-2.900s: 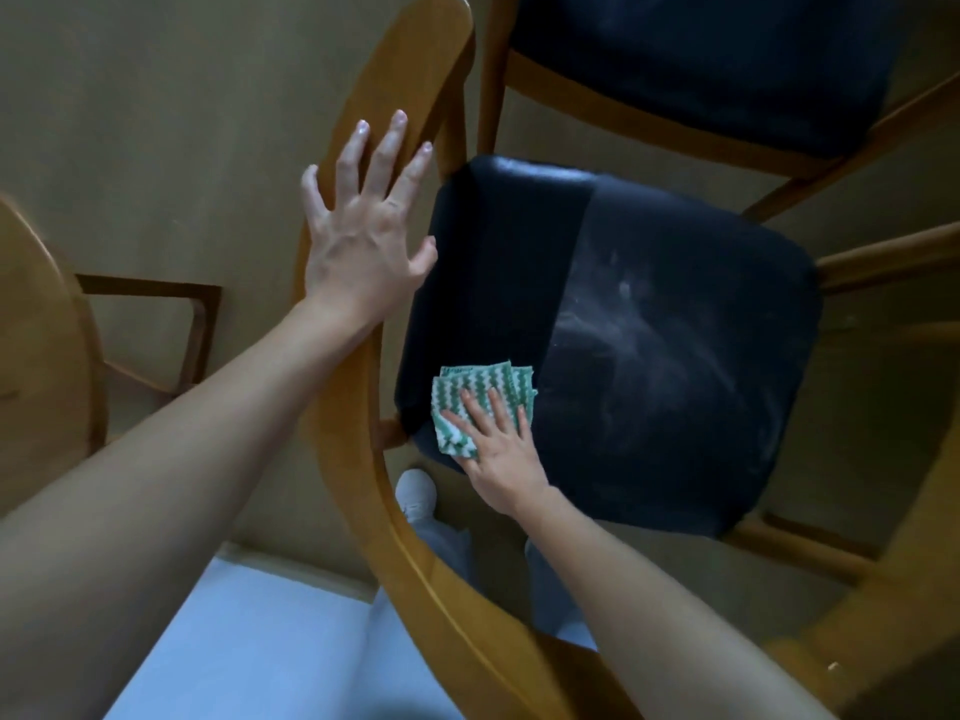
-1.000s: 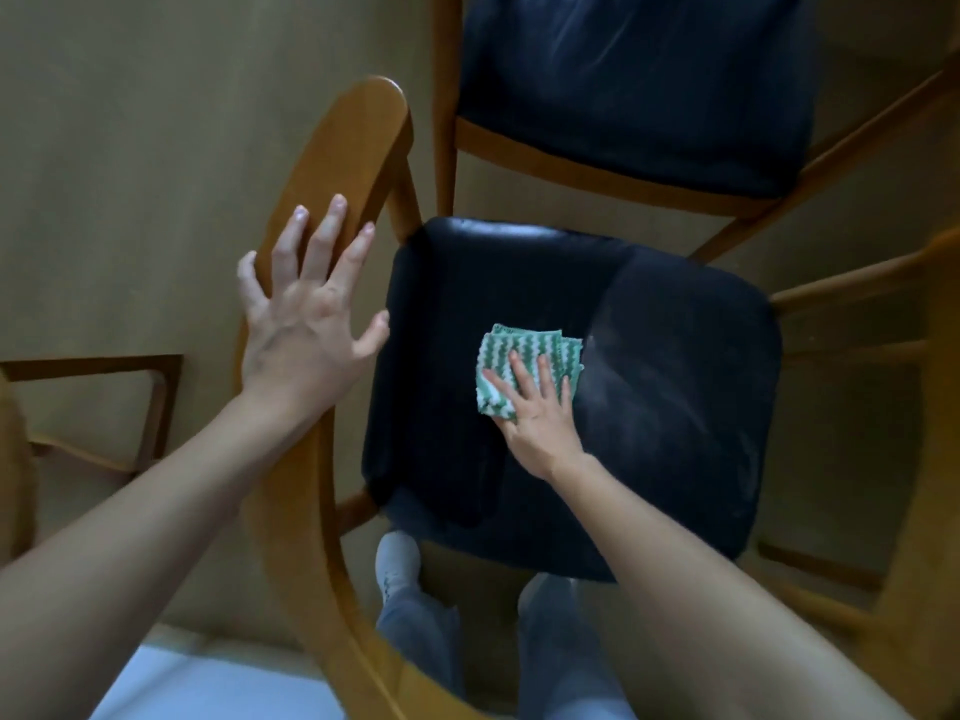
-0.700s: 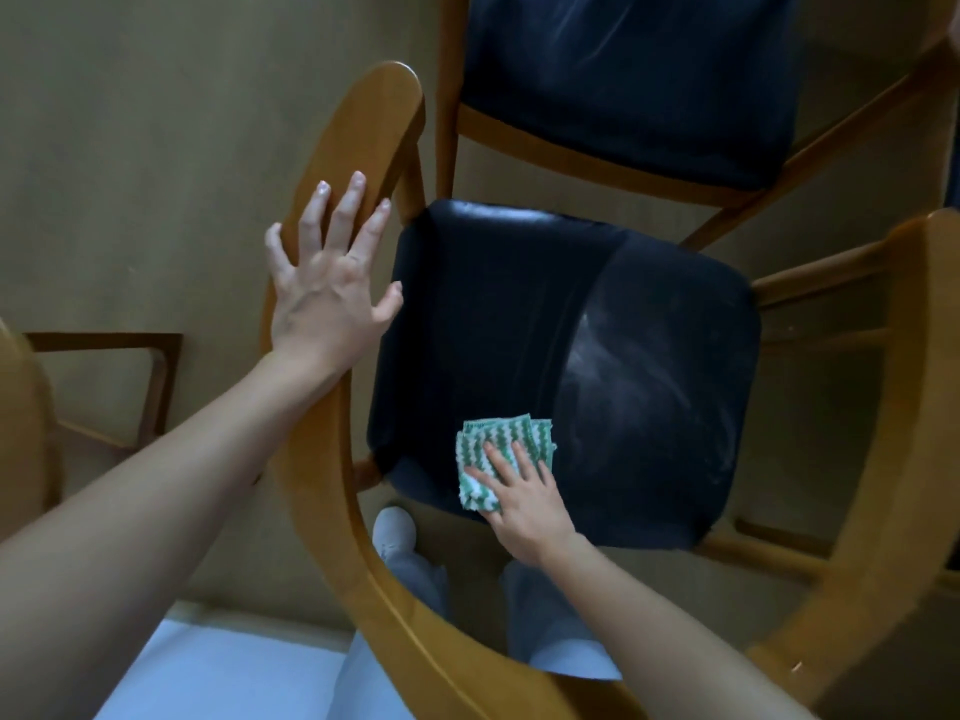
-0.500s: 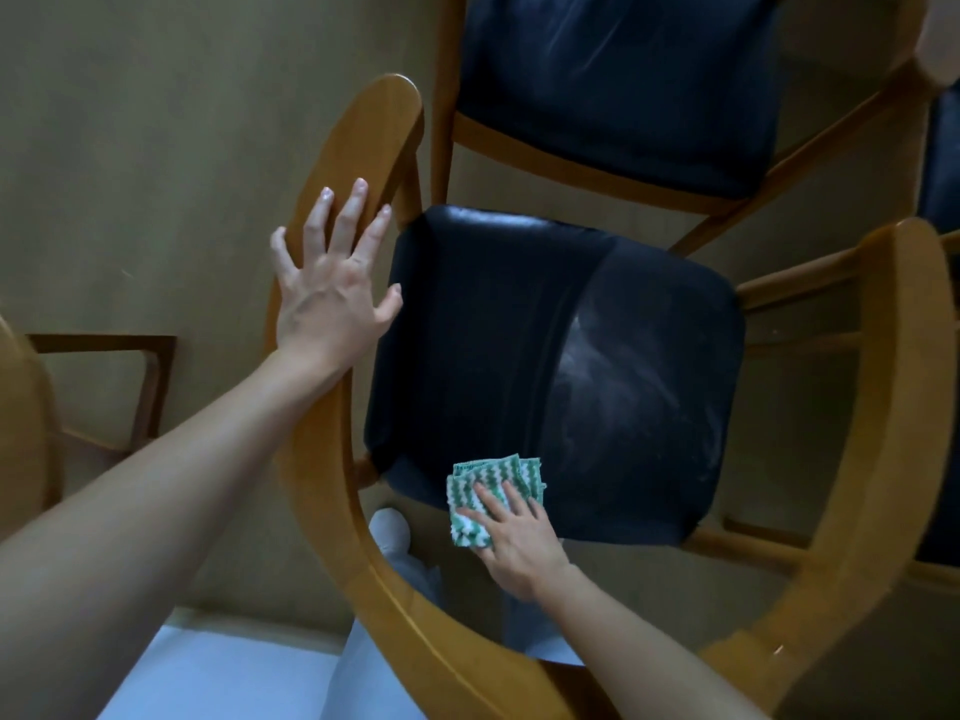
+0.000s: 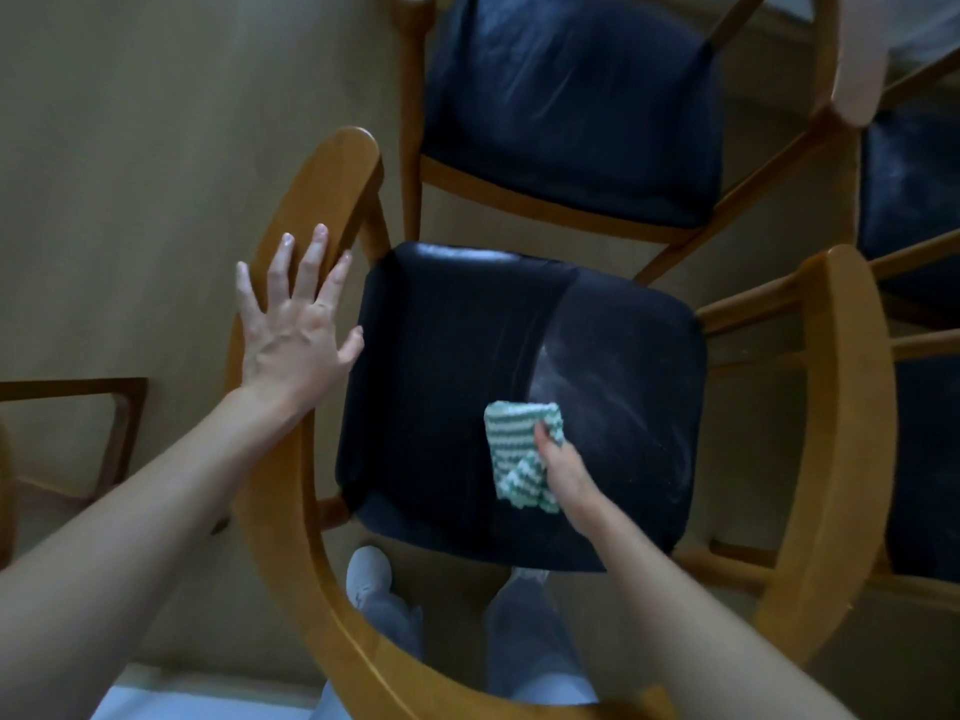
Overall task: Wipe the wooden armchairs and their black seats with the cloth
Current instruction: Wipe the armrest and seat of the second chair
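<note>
I look down on a wooden armchair (image 5: 283,517) with a black seat (image 5: 441,381). My left hand (image 5: 296,330) rests flat on its left armrest with the fingers spread. My right hand (image 5: 563,470) grips a green-and-white zigzag cloth (image 5: 511,449) on the seat, right of its middle and towards the near edge. The thumb lies on top of the cloth and the fingers are hidden under it. The seat's left part is dark, and the right part (image 5: 618,402) shows pale dusty streaks.
A second armchair with a black seat (image 5: 571,96) stands just beyond, and a third (image 5: 914,210) stands at the right. Part of another wooden frame (image 5: 119,423) shows at the left. My shoes (image 5: 369,569) stand under the seat's near edge, on a tan floor.
My right hand has carried the cloth from the seat's near edge to the right and further in, and now grips it instead of pressing it flat. My left hand stays on the armrest.
</note>
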{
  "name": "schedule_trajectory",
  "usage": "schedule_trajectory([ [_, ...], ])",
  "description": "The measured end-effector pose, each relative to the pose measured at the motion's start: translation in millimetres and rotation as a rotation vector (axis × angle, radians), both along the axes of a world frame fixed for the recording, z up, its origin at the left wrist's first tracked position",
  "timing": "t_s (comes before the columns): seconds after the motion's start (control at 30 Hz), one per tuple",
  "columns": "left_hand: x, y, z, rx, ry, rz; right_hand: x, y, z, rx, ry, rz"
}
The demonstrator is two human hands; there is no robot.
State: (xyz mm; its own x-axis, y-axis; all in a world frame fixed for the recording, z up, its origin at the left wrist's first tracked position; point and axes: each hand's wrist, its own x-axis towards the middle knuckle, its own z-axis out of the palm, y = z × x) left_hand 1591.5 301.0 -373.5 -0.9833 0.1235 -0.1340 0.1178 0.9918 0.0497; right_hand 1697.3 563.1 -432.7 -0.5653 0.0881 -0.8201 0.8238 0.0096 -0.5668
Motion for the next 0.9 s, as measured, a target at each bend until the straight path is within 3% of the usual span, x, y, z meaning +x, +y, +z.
schedule_trajectory([
  [0.27,-11,28,0,-0.004,0.086,-0.047,-101,67,21,0.166,0.257,-0.257],
  [0.43,-34,58,-7,0.024,0.087,-0.081,-154,120,-3,0.463,0.491,-0.259],
  [0.53,-37,88,-27,0.076,-0.049,-0.114,-178,145,-34,0.686,0.511,0.002],
  [0.7,-19,113,-78,0.115,-0.224,-0.003,-209,133,-85,0.863,0.266,0.669],
  [0.9,-11,102,-115,0.098,-0.344,0.067,-207,110,-105,1.017,0.422,0.893],
])
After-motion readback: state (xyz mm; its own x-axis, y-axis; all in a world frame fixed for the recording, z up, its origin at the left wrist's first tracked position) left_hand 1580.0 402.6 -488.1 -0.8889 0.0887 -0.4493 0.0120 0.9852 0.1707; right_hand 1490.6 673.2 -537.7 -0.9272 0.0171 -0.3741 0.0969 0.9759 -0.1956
